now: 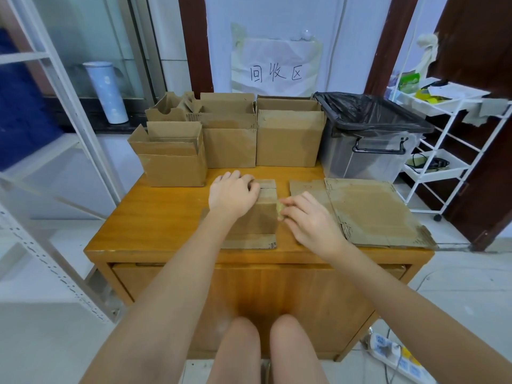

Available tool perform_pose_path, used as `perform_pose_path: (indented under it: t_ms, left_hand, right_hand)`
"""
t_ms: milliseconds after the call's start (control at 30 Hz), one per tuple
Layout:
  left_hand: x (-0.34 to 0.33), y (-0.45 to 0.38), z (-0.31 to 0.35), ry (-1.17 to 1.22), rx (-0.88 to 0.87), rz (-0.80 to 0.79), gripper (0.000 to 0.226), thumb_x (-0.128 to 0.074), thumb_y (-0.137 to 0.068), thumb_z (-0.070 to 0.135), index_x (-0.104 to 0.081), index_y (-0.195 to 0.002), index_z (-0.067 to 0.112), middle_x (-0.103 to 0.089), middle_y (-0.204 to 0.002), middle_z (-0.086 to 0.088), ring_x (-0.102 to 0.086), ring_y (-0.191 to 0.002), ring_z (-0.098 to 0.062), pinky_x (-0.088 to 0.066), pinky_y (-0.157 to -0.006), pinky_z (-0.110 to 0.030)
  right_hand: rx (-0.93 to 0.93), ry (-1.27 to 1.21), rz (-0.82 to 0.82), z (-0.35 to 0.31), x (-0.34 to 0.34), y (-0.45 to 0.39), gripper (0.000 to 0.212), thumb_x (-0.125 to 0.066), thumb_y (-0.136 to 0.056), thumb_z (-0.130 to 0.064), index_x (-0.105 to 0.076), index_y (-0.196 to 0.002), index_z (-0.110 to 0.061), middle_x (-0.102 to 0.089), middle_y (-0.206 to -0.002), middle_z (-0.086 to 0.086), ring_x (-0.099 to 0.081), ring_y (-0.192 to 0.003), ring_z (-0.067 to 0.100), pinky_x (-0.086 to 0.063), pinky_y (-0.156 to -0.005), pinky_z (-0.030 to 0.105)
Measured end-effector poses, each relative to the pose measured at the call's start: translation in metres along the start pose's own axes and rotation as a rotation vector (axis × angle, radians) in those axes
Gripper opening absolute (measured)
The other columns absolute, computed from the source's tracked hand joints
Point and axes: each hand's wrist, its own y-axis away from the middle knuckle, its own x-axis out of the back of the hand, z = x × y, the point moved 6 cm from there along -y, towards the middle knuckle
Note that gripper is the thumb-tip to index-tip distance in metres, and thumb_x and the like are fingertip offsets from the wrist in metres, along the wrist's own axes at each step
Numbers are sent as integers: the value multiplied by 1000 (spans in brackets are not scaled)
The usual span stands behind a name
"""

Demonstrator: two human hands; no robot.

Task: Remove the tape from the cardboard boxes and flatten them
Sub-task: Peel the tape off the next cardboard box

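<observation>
Edges: the small box point(260, 217) is set at the middle of the wooden table point(155, 217), its near flap lying flat close to the front edge; the flattened cardboard point(368, 214) reaches the right front corner and slightly overhangs it.
Open room: bare tabletop is seen to the left of the small box, between it and the left edge; a narrow strip is left between the small box and the flattened cardboard.
Left hand point(232, 194): laid on top of the small box, fingers curled over its far top edge, so the box is gripped and held down.
Right hand point(310, 217): placed just beside the right side of the small box; a yellowish bit of tape point(280, 209) is pinched at the fingertips against the box's right edge.
Counts: one small box in hand; four upright boxes at the back, namely a low one in front on the left point(174, 162), a cut one point(169, 109) behind it, a middle one point(228, 134) and a right one point(288, 134); one flattened sheet; one lined bin point(368, 139).
Surface: varnished orange-brown wood, with a cabinet front below.
Room: a paper sign point(277, 67) with handwritten characters is fixed on the wall behind; a white wire cart point(443, 128) stands at the right, metal shelving point(41, 162) at the left, a power strip point(396, 356) on the pale floor.
</observation>
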Motion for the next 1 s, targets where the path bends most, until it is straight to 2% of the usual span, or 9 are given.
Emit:
perform_pose_path:
  t_ms: [133,267,367,467,567,633,800,867,1000]
  left_hand:
    - [1,1,2,3,-2,-8,45,-26,-100,38,-56,-132,25,-58,-122,-3,-49,-116,-21,-38,-96,-33]
    - [1,1,1,-3,-3,-11,45,-26,-100,38,-55,-132,25,-58,-123,-3,-49,-116,-21,-38,-97,-33]
    - [1,2,2,-3,-5,-24,45,-26,-100,38,-55,-133,24,-58,-123,-3,-49,-117,-21,-38,-98,-34]
    - [2,1,3,-6,-7,-23,46,-26,-101,38,-54,-133,24,-57,-125,-4,-49,-118,-21,-38,-98,-33]
    - [2,1,2,-9,-9,-28,46,-26,-101,38,-54,-134,24,-57,-126,-4,-49,-118,-21,-38,-98,-33]
    - [1,2,3,-14,-8,-30,46,-26,-100,38,-54,-134,24,-57,-125,-4,-49,-117,-21,-38,-97,-33]
    - [1,0,2,-18,-4,-24,46,-27,-100,39,-54,-133,24,-58,-125,-4,-49,-118,-21,-38,-98,-33]
    - [1,-1,2,-22,-1,-27,46,-27,-100,39,-54,-134,24,-57,-126,-4,-49,-118,-21,-38,-98,-33]
    - [1,0,2,-30,5,-29,46,-26,-100,38,-53,-134,24,-57,-127,-4,-48,-119,-21,-37,-99,-33]
  right_hand:
    - [-106,-20,-49,-1,-3,6,14,-76,-75,1,-67,-85,4,-61,-96,19,-64,-78,26,-53,-66,25]
    - [-133,0,-124,4,-13,2,31,-71,-78,8,-64,-107,5,-63,-97,18,-66,-73,30,-58,-58,38]
    - [-245,-55,-122,8,-14,2,32,-60,-88,4,-57,-120,3,-62,-113,17,-66,-89,32,-57,-73,41]
    - [-409,-236,0,16,-13,2,26,-61,-90,-4,-56,-115,1,-56,-121,12,-58,-108,19,-49,-93,28]
    - [-574,-411,163,27,-13,5,21,-71,-85,-9,-63,-103,-2,-52,-115,3,-54,-108,10,-44,-93,9]
    - [-634,-407,165,30,-18,6,22,-71,-85,-14,-67,-105,-4,-57,-110,0,-55,-109,11,-38,-87,1]
    - [-676,-532,56,33,-32,5,33,-66,-89,-18,-63,-121,-10,-58,-114,-2,-57,-101,3,-45,-91,11]
    - [-688,-601,-30,34,-36,6,40,-66,-90,-15,-57,-128,-9,-53,-118,-2,-56,-101,2,-43,-91,7]
    - [-660,-514,-109,33,-37,5,43,-66,-89,-12,-55,-131,-10,-53,-118,-3,-53,-104,8,-39,-88,3]
